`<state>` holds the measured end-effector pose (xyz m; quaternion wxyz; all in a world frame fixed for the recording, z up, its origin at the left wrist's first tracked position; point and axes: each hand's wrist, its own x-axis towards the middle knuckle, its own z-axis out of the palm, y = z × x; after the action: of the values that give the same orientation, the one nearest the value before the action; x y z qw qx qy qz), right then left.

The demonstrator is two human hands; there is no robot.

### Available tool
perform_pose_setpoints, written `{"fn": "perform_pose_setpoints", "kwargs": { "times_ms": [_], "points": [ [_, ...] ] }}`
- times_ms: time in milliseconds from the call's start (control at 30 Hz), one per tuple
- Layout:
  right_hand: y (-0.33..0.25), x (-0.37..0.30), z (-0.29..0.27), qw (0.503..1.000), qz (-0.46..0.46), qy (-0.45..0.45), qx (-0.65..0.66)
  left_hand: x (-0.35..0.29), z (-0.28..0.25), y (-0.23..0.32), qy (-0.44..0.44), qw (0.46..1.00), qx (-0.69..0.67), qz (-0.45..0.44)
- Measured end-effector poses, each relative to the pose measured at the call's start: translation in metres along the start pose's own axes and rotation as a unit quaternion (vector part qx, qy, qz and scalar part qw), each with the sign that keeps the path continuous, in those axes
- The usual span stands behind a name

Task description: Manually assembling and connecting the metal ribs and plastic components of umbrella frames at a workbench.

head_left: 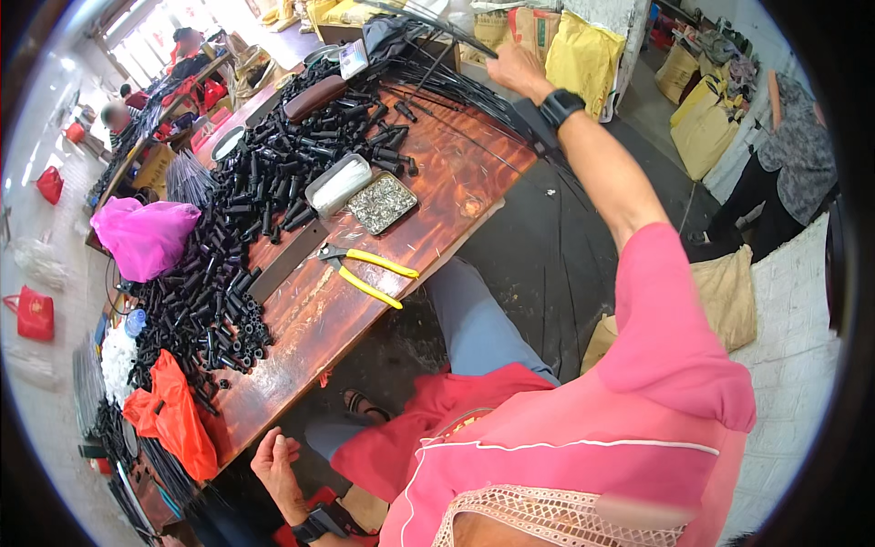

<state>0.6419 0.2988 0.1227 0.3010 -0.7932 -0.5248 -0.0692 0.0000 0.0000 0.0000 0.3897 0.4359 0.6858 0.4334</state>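
At the far corner of the wooden table (310, 333), the right hand (517, 69) reaches out at full stretch, a black watch (561, 108) on its wrist, fingers closed round the thin black rods (447, 27) that slant away to the upper left! Just below it, a bundle of more rods (483, 98) spills over the table's edge. Down by the near edge, here's the left hand (279, 467), fingers half curled; whether they pinch anything small, I can't tell. Nearest to it lies a red-orange bag (173, 415). Mid-table, yellow-handled pliers (365, 258) lie spread beside a flat dark bar (290, 262), and just beyond, a tin (398, 218) of small metal bits sits against a box (314, 202) of white sticks. Behind them sprawls a great heap of black plastic pieces (264, 173), with a pink bag (146, 237) on its left side!
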Motion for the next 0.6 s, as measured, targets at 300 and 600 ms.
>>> {"fn": "perform_pose_setpoints", "kwargs": {
  "times_ms": [300,600],
  "points": [
    [-0.009,0.062,-0.032,0.995,-0.089,0.017,-0.042,0.019,0.008,0.015,-0.001,0.999,-0.001,0.044],
    [-0.087,-0.003,-0.062,0.919,-0.072,0.163,0.353,0.013,0.011,0.032,-0.014,0.998,0.0,0.06]
  ]
}}
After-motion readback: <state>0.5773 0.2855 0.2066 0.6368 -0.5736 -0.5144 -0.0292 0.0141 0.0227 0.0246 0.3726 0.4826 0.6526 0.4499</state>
